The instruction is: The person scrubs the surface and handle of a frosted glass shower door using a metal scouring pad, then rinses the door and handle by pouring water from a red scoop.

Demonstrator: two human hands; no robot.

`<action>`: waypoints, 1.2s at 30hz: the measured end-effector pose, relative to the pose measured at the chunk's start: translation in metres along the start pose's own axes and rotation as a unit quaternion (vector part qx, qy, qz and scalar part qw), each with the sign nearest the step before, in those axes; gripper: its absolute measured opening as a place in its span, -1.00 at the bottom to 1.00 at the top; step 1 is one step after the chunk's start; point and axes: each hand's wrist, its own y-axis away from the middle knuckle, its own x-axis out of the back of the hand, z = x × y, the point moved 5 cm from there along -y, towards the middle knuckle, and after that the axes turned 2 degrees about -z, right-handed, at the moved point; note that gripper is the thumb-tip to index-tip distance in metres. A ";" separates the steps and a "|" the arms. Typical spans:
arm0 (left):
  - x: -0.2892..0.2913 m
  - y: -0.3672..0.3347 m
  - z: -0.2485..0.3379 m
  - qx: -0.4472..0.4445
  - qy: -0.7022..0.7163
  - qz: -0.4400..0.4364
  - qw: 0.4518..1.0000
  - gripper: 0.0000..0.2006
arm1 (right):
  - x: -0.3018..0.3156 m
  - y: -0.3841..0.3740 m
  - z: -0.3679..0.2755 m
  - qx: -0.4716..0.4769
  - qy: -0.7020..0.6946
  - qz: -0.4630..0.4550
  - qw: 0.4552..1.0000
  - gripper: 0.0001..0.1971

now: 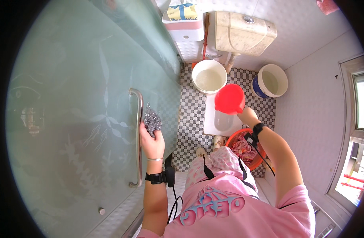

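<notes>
My left hand [152,144] is closed on a silvery steel wool scrubber [152,120], close beside the metal bar handle [140,139] of the frosted glass door [71,119]. Whether it touches the handle I cannot tell. Out to the right, my right hand [248,116] grips a red plastic scoop [230,99] by its handle end. The scoop hangs above the white squat toilet [223,122] and hides part of it. What the scoop holds does not show clearly.
Behind the toilet stands a white bucket [198,84] of water, with another bucket [284,81] to the right. An orange-red basin [229,141] with patterned cloth sits by my legs. A cistern [245,33] and a tissue box [186,29] are on the far wall; a window [358,139] is at right.
</notes>
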 end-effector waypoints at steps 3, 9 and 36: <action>0.004 -0.015 0.027 -0.020 -0.143 -0.007 0.989 -0.60 | -0.013 0.007 0.040 -0.018 0.019 -0.003 1.000 -0.65; -0.001 -0.051 -0.012 -0.138 -0.307 0.104 0.936 -0.68 | -0.029 0.010 -0.036 0.156 0.162 -0.026 0.974 -0.77; 0.010 -0.007 -0.033 0.019 -0.340 0.021 0.940 -0.69 | -0.051 -0.036 -0.038 0.025 -0.071 -0.072 0.995 -0.69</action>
